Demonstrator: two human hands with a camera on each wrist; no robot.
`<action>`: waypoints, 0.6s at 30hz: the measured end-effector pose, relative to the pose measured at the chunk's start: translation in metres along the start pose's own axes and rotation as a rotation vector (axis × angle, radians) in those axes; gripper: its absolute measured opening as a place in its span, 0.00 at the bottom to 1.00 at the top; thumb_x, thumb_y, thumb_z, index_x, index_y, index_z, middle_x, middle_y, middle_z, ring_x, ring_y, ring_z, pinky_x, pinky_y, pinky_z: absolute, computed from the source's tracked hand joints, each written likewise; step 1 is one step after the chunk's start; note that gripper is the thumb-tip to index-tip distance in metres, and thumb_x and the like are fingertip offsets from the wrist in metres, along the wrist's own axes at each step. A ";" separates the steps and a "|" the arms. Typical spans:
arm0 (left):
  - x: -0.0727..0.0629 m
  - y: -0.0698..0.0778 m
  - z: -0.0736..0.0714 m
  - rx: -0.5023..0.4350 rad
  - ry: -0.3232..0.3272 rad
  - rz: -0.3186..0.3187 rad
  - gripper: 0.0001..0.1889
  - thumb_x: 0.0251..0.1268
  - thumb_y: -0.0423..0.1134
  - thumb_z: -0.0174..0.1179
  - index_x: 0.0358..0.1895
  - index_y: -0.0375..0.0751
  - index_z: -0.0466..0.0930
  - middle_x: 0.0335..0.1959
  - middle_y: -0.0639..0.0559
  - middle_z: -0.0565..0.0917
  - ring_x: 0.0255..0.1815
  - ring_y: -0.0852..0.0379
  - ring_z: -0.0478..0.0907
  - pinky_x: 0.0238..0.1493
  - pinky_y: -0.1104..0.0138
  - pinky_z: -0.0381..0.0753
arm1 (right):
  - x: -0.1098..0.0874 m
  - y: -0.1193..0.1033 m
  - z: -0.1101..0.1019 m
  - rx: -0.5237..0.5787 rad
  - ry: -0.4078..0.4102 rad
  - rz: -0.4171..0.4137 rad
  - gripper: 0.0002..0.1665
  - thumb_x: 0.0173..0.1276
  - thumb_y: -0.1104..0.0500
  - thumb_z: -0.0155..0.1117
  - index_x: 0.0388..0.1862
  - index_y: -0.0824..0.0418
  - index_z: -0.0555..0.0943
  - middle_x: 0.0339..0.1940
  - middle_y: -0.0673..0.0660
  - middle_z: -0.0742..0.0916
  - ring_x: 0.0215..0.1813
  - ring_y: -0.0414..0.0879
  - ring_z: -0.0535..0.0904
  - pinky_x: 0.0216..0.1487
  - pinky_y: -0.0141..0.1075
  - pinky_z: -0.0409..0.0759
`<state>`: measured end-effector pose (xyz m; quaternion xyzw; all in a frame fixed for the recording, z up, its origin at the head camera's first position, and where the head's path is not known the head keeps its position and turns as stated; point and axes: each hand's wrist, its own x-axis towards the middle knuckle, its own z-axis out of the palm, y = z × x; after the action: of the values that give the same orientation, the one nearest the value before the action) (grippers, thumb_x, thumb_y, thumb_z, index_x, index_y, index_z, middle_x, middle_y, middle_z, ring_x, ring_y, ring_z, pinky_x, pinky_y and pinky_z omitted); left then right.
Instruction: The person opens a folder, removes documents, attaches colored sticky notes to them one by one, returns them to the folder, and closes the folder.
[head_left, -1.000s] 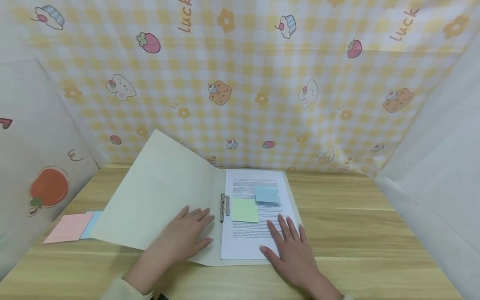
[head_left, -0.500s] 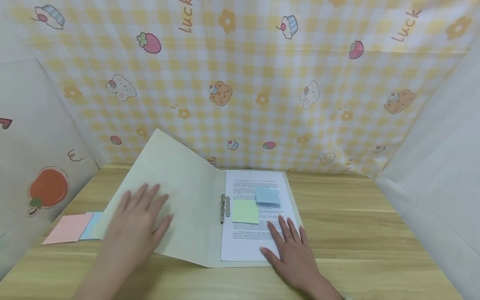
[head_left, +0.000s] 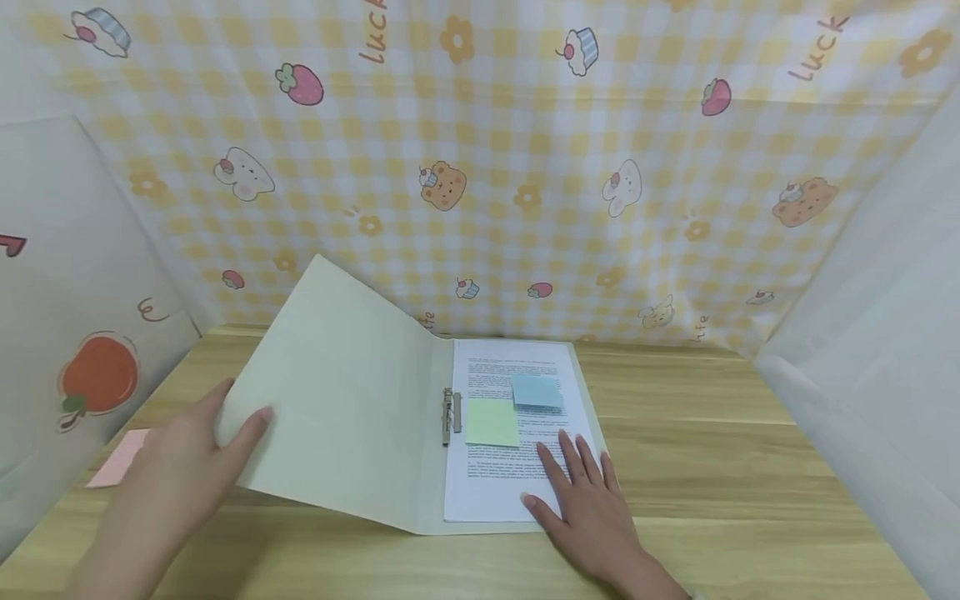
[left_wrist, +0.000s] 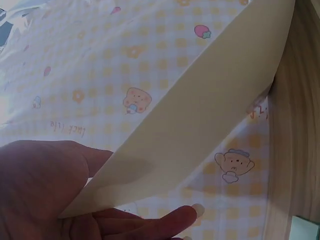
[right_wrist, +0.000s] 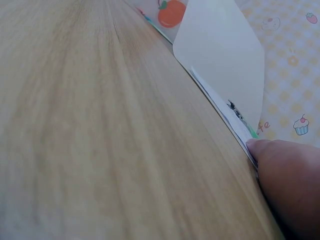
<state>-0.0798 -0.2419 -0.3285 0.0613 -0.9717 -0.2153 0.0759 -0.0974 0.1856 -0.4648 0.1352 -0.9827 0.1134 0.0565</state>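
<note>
A cream file folder [head_left: 337,400] lies open on the table, its left cover raised at a slant. My left hand [head_left: 168,467] holds that cover by its outer edge, thumb on the inner face and the other fingers behind it. In the left wrist view the cover [left_wrist: 190,110] runs between thumb and fingers. Printed sheets [head_left: 495,496] lie in the right half beside a metal clip [head_left: 452,415]. A green sticky note [head_left: 492,422] and a blue sticky note [head_left: 537,390] are on the top sheet. My right hand [head_left: 588,512] rests spread on the sheets' lower right corner.
A pink sticky note pad [head_left: 120,458] lies at the table's left, partly behind my left hand. Wooden table [head_left: 712,467] extends right of the folder. A yellow checked cloth [head_left: 495,125] hangs behind, with pale side walls.
My left hand has moved left from the folder's inner face to the cover's outer edge and taken hold of it. The blue pad beside the pink one is now hidden. My right hand stays put.
</note>
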 end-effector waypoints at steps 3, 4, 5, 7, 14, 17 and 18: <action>0.001 0.000 0.001 -0.045 -0.014 0.030 0.38 0.77 0.57 0.49 0.76 0.30 0.58 0.58 0.22 0.79 0.46 0.32 0.83 0.40 0.40 0.78 | 0.000 -0.001 -0.001 0.001 0.006 -0.003 0.43 0.74 0.27 0.45 0.80 0.46 0.63 0.83 0.60 0.62 0.84 0.61 0.52 0.80 0.64 0.47; 0.000 0.002 0.002 -0.061 -0.008 0.034 0.38 0.77 0.56 0.49 0.77 0.30 0.57 0.59 0.21 0.78 0.48 0.30 0.82 0.42 0.39 0.78 | 0.000 -0.001 -0.001 0.002 0.010 -0.005 0.42 0.74 0.27 0.45 0.80 0.46 0.64 0.83 0.60 0.62 0.84 0.62 0.52 0.80 0.64 0.47; 0.000 0.003 0.002 -0.083 -0.001 0.041 0.37 0.77 0.54 0.50 0.78 0.31 0.56 0.61 0.21 0.77 0.50 0.29 0.81 0.43 0.38 0.78 | 0.000 0.000 -0.001 0.003 0.012 -0.005 0.42 0.74 0.27 0.44 0.80 0.46 0.64 0.83 0.60 0.62 0.84 0.62 0.53 0.80 0.64 0.47; 0.000 0.006 0.003 -0.140 0.002 0.054 0.36 0.78 0.50 0.50 0.80 0.34 0.53 0.65 0.20 0.73 0.57 0.25 0.78 0.48 0.36 0.77 | 0.000 0.000 -0.001 0.004 0.012 -0.003 0.42 0.75 0.27 0.44 0.80 0.46 0.64 0.83 0.60 0.62 0.84 0.62 0.53 0.80 0.64 0.47; -0.003 0.014 0.003 -0.401 -0.027 0.104 0.36 0.78 0.42 0.51 0.83 0.57 0.45 0.77 0.31 0.64 0.68 0.45 0.75 0.49 0.77 0.78 | 0.000 -0.001 -0.001 0.008 0.007 -0.002 0.42 0.75 0.28 0.44 0.80 0.46 0.63 0.83 0.60 0.61 0.85 0.61 0.52 0.80 0.64 0.47; -0.004 0.016 0.007 -0.549 -0.023 0.177 0.38 0.77 0.36 0.54 0.83 0.58 0.47 0.75 0.40 0.68 0.62 0.70 0.76 0.45 0.88 0.72 | 0.000 -0.001 -0.001 0.007 0.009 -0.005 0.42 0.75 0.28 0.45 0.80 0.47 0.63 0.83 0.60 0.62 0.84 0.62 0.52 0.80 0.64 0.47; -0.003 0.017 0.008 -0.602 -0.024 0.206 0.38 0.76 0.34 0.54 0.83 0.57 0.47 0.75 0.44 0.69 0.60 0.76 0.75 0.47 0.88 0.73 | 0.000 -0.001 -0.001 0.009 0.011 -0.005 0.42 0.75 0.28 0.45 0.80 0.47 0.63 0.83 0.60 0.62 0.84 0.62 0.52 0.80 0.64 0.47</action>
<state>-0.0793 -0.2230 -0.3290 -0.0652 -0.8663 -0.4849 0.1006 -0.0967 0.1851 -0.4633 0.1376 -0.9815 0.1184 0.0616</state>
